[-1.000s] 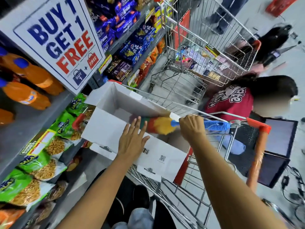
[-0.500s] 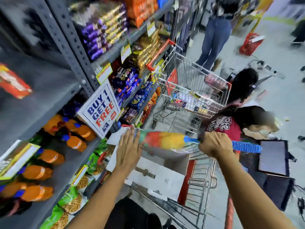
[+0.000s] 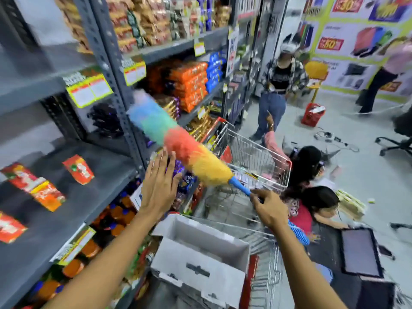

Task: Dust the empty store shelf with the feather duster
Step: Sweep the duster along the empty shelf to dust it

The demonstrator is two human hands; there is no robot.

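Observation:
A rainbow feather duster (image 3: 178, 143) points up and to the left, its blurred tip in front of the grey shelf upright. My right hand (image 3: 268, 210) is shut on its blue handle. My left hand (image 3: 159, 186) is raised with fingers spread just below the duster's red part, holding nothing. To the left lies the grey store shelf (image 3: 93, 197), mostly bare, with a few red and orange packets (image 3: 78, 169) lying flat on it.
A white cardboard box (image 3: 200, 257) sits in the trolley right below my arms. A second wire trolley (image 3: 254, 161) stands ahead. Two people crouch on the floor at the right, another stands further back. Stocked snack shelves (image 3: 189, 83) line the aisle.
The duster has come up out of the box and swung toward the shelf. My left hand has left the box and risen. My view has lifted from the trolley to the shelves.

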